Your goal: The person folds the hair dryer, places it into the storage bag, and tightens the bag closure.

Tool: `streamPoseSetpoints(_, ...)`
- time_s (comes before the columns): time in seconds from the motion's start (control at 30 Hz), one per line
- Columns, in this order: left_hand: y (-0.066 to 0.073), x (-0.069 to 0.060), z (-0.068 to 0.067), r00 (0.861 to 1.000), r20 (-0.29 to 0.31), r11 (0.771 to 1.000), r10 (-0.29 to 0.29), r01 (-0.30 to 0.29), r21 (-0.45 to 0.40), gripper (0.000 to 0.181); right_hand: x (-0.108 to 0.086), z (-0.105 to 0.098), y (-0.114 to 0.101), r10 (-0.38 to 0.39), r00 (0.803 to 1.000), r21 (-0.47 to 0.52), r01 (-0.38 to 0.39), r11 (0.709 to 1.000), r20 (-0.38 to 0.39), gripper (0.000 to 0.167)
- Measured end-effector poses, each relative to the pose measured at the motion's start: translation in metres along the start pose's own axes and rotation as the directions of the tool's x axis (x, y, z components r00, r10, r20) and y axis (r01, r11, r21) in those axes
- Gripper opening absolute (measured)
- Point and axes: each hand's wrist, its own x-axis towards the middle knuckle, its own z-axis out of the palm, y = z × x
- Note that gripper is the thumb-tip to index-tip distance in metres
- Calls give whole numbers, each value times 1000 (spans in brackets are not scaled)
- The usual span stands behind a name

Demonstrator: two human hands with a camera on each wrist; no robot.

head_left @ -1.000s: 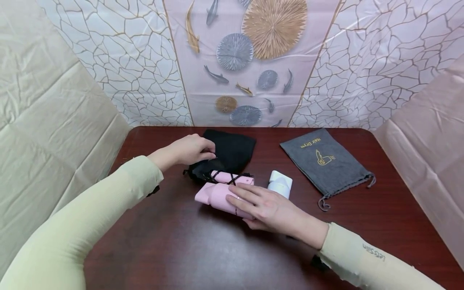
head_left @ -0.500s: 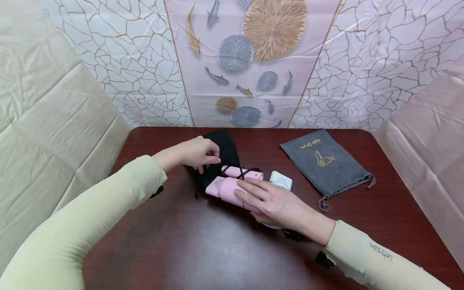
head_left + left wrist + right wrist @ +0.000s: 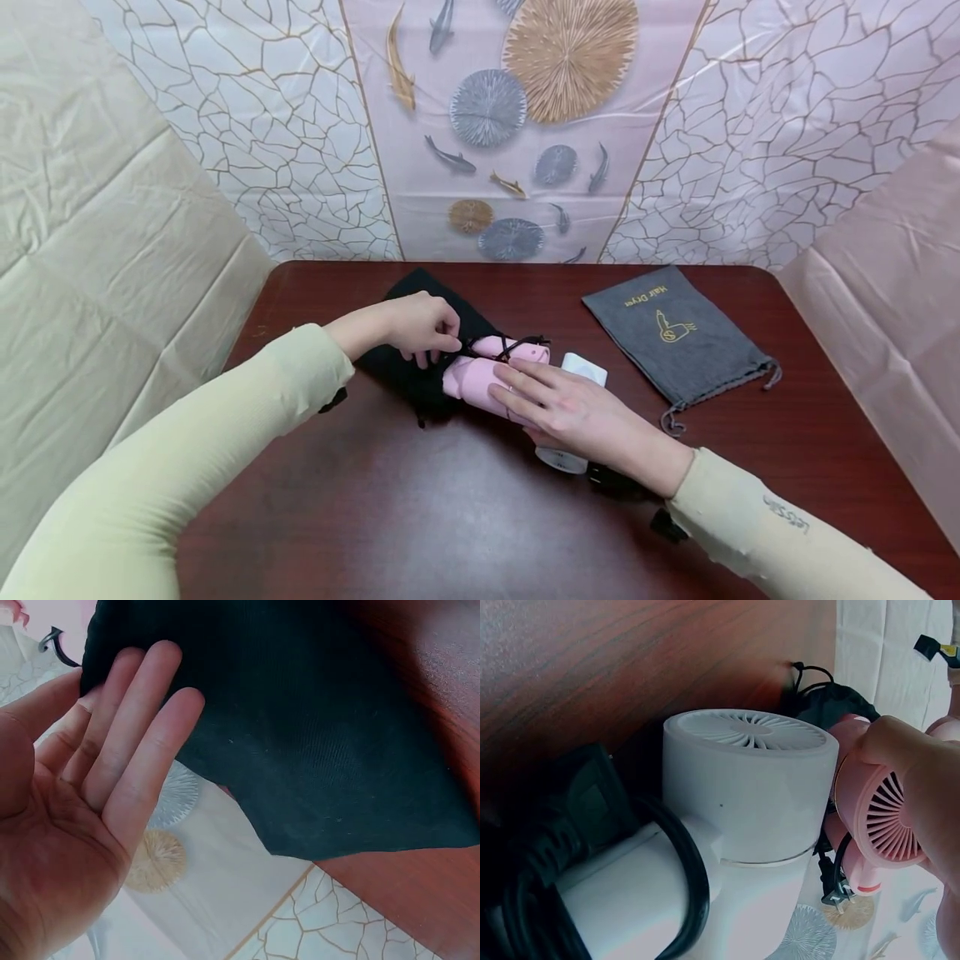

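Note:
My right hand (image 3: pixel 573 408) grips the barrel of a pink hair dryer (image 3: pixel 476 382). Its cord is wound around the folded handle, which lies on the far side. The nozzle end sits inside the mouth of a black drawstring bag (image 3: pixel 393 367), so its tip is hidden. At that mouth, my left hand (image 3: pixel 420 323) pinches the fabric edge between thumb and index finger; in the left wrist view the other fingers extend along the bag (image 3: pixel 300 765). Beside the right hand lies a white hair dryer (image 3: pixel 750 787) with a black cord around its handle, partly covered in the head view.
A grey drawstring pouch (image 3: pixel 675 342) printed "Hair Dryer" lies flat at the back right. Everything rests on a dark red wooden table (image 3: pixel 360 517). Patterned cloth (image 3: pixel 300 125) hangs behind it, and plain cloth flanks both sides.
The pink hair dryer has shifted to the right with my right hand. My left hand has drawn the black bag's mouth rightward over the nozzle. The grey pouch has stayed put.

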Motion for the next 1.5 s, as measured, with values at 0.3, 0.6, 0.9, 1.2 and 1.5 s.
streamPoseSetpoints(0.3, 2, 1, 4, 999, -35, 999, -33, 32, -35, 23, 9, 8, -2, -51, 998, -33, 50, 998, -23, 62)
streamPoseSetpoints(0.6, 3, 4, 9, 995, -47, 988, -84, 78, -132, 29, 18, 17, -6, -89, 996, -98, 88, 991, -11, 58)
streamPoseSetpoints(0.9, 5, 8, 13, 987, -86, 972, -134, 114, -207, 31, 25, 23, -7, -123, 992, -144, 121, 982, -6, 48)
streamPoseSetpoints(1.2, 6, 6, 11, 989, -48, 959, -137, 120, -255, 31, 23, 25, -1, -78, 997, -99, 75, 992, -23, 56)
streamPoseSetpoints(1.5, 4, 9, 14, 991, -90, 971, -101, 79, -228, 31, 27, 35, -5, -173, 979, -145, 156, 977, -109, 45)
